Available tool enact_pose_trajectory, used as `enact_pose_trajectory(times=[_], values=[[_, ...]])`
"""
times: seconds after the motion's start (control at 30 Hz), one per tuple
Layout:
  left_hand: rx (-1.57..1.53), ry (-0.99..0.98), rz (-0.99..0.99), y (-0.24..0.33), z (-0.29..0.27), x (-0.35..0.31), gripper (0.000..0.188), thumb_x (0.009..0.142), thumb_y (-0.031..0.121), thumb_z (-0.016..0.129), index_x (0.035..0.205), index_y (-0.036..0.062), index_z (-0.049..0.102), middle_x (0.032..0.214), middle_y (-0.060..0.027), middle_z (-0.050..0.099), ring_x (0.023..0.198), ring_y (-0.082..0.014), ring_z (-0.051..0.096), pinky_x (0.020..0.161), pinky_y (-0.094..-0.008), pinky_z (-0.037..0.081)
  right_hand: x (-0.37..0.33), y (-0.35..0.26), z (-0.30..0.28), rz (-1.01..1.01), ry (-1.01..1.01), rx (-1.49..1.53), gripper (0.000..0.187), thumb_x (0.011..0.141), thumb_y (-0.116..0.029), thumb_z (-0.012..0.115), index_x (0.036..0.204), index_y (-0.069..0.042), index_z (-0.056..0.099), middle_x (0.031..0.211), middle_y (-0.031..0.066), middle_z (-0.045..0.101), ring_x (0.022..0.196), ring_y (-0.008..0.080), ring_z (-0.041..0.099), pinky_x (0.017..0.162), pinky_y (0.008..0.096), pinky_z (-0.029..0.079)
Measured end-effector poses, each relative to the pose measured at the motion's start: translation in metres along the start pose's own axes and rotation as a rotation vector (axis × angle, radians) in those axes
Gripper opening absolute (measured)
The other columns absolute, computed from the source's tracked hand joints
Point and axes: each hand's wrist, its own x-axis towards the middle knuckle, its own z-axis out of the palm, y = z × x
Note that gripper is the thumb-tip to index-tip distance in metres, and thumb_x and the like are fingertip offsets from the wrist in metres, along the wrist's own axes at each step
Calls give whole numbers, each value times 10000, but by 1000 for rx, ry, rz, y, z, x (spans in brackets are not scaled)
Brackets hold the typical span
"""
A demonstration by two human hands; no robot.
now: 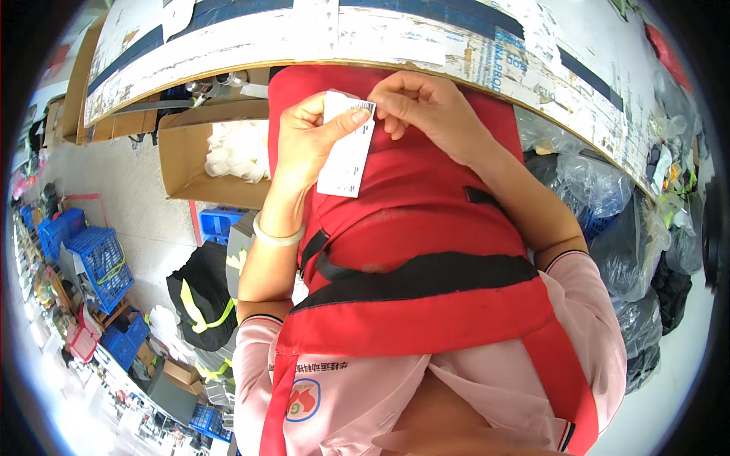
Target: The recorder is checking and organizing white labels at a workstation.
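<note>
Head view: the left hand (304,144) pinches the label (345,163) above the apron (414,228); whether the right hand (433,110), curled at its top corner, grips anything I cannot tell, and a slackening left thumb could drop it.

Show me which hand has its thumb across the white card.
The left hand: its thumb lies over the white card, while the right hand is near an upper corner.

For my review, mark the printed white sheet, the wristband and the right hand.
Printed white sheet (346,156): head view, middle of its face.
Wristband (279,240): head view, its near curve.
Right hand (436,114): head view, its middle.
</note>
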Motion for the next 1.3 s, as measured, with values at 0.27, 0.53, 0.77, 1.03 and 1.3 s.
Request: enact_pose_trajectory(times=[0.27, 0.53, 0.77, 1.03, 1.3], values=[[-1, -53, -23, -1, 10, 7, 106, 858, 51, 662, 928, -23, 690, 879, -29, 644, 751, -72, 577, 642, -205, 456, -3, 8, -7, 55, 101, 38, 191, 929, -191, 589, 957, -8, 636, 757, 5, 602, 633, 60, 547, 568, 201, 460], [-120, -52, -45, -20, -1, 17, 122, 885, 52, 623, 947, -30, 689, 868, -13, 620, 751, -66, 552, 650, -194, 440, 18, -3, -43, -169, 317, -307, 175, 912, -161, 594, 952, 3, 639, 779, 68, 652, 661, 109, 622, 587, 228, 516], [-204, 26, -92, -20, -8, 18, 124, 892, 73, 622, 952, -13, 688, 845, 15, 605, 649, -31, 447, 556, -192, 355, 30, -6, -78, -4, 295, -400, 211, 891, -199, 622, 914, 10, 643, 772, 66, 654, 642, 113, 628, 574, 225, 530], [-213, 43, -98, -18, -7, 19, 126, 890, 71, 626, 956, -17, 687, 838, 17, 610, 649, -29, 430, 574, -173, 365, 40, -13, -76, 74, 295, -500, 208, 893, -225, 630, 913, -18, 646, 735, 31, 640, 608, 76, 597, 546, 197, 500], [-218, 21, -123, -20, -8, 18, 124, 894, 69, 622, 964, -13, 683, 829, 19, 612, 629, -26, 434, 557, -171, 372, 43, -6, -79, 78, 294, -484, 210, 891, -222, 630, 921, -15, 648, 738, 31, 639, 611, 73, 594, 542, 199, 503]])
